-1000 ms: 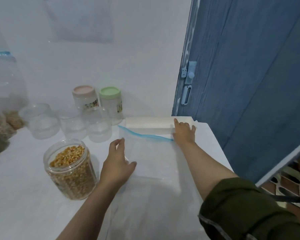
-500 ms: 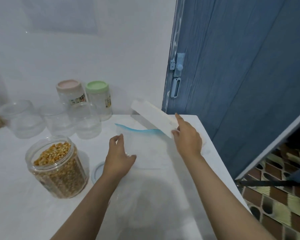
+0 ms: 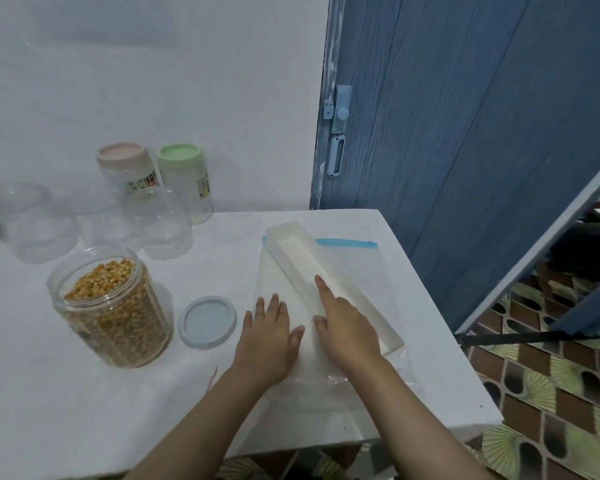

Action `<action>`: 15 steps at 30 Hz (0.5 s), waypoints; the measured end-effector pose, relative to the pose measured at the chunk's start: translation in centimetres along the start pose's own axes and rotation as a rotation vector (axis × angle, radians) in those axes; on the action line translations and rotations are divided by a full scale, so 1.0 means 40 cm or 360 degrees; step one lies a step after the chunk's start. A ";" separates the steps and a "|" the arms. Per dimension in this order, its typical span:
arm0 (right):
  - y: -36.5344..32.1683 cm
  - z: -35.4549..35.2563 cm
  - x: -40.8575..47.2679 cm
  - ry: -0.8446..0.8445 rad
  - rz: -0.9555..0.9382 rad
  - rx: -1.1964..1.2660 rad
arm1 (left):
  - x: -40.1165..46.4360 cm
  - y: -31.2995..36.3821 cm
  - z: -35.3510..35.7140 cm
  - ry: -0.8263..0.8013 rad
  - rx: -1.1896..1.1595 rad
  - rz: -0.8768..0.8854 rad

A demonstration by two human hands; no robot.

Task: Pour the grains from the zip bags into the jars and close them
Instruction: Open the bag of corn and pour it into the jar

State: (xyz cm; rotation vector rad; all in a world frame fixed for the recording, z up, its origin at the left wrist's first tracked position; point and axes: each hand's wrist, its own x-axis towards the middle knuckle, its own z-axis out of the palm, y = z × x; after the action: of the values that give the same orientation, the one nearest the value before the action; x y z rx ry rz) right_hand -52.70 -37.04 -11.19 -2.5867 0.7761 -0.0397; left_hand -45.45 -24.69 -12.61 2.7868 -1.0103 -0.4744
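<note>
a person's two bare hands rest on an empty clear zip bag (image 3: 357, 271) lying flat on a white table (image 3: 84, 393). the bag's blue zip strip runs along its far edge, near the table's far right corner. the left hand (image 3: 269, 336) lies palm down on the bag's near left part, fingers straight and slightly spread, holding nothing. the right hand (image 3: 347, 327) lies just beside it, index finger stretched forward onto a long white rectangular tray (image 3: 312, 261) that sits diagonally on top of the bag; its other fingers are hidden or blurred, so whether they curl around the tray's edge cannot be told.

left of the hands, an open clear jar (image 3: 113, 306) stands upright, nearly full of yellow corn kernels. its pale blue lid (image 3: 207, 322) lies flat on the table between the jar and the left hand, apart from both. further back stand several empty clear jars (image 3: 163, 223) without lids, and behind them, against the white wall, a pink-lidded jar (image 3: 127, 166) and a green-lidded jar (image 3: 186, 178) side by side. a blue door (image 3: 465, 116) stands to the right of the table.
</note>
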 end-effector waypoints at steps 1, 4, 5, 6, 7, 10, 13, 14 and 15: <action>0.006 0.007 -0.002 -0.0016 -0.0011 -0.0036 | -0.001 -0.004 0.014 0.0025 0.0054 -0.0008; 0.024 0.012 0.005 0.0001 -0.0037 -0.0113 | -0.009 -0.010 0.046 0.0121 0.0099 -0.0043; 0.029 0.009 0.012 0.0010 -0.0047 -0.0125 | -0.014 -0.009 0.055 0.0145 0.0107 -0.0055; 0.034 0.006 0.021 0.0015 -0.0051 -0.0136 | -0.019 -0.007 0.063 0.0172 0.0128 -0.0065; 0.038 0.003 0.030 0.0021 -0.0049 -0.0146 | -0.023 -0.006 0.069 0.0203 0.0149 -0.0072; 0.047 -0.003 0.059 0.0022 -0.0038 -0.0156 | -0.026 -0.006 0.078 0.0269 0.0159 -0.0085; 0.044 -0.006 0.071 0.0017 -0.0063 -0.0172 | -0.021 -0.010 0.067 0.0223 0.0056 -0.0068; 0.039 -0.009 0.070 0.0025 -0.0071 -0.0185 | -0.026 -0.012 0.056 0.0218 -0.0018 -0.0048; 0.033 -0.012 0.064 0.0057 -0.0086 -0.0223 | -0.035 -0.015 0.044 0.0240 -0.0100 -0.0022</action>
State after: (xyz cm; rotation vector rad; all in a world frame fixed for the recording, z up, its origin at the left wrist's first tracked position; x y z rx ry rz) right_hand -51.28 -39.58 -11.56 -2.7464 0.7464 -0.0498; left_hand -46.71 -23.35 -14.07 2.7278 -0.9275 -0.2872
